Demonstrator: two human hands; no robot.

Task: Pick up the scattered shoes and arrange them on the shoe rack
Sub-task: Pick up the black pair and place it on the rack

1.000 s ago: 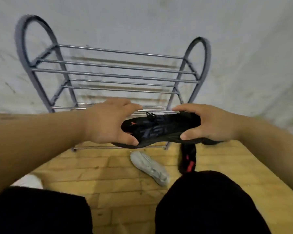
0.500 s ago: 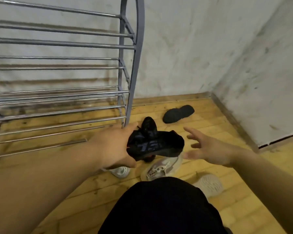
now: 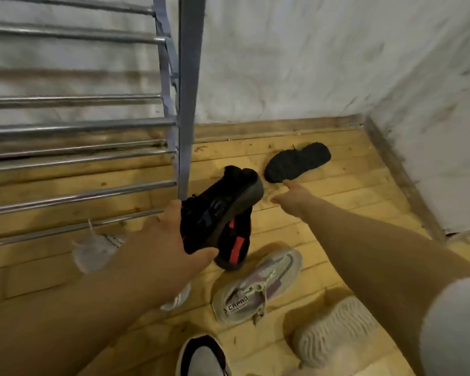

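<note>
far left: shoe rack (image 3: 185, 104). l hand (image 3: 168, 248) grips black shoe (image 3: 217, 210), thumb under, held off floor (image 3: 345, 191) beside rack's end post. r hand (image 3: 291, 196) fingers stretched out, holding nothing, fingertip abt touching dark shoe (image 3: 297, 162) lying on floor nr wall (image 3: 282, 63).

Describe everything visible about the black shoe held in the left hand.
The black shoe has a dark knit-looking upper, faint bluish side markings and a thick dark grey sole. The left hand grips its lower end, thumb beneath, holding it off the floor, tilted up to the right near the shoe rack. A red-striped shoe lies behind it; contact unclear.
</note>
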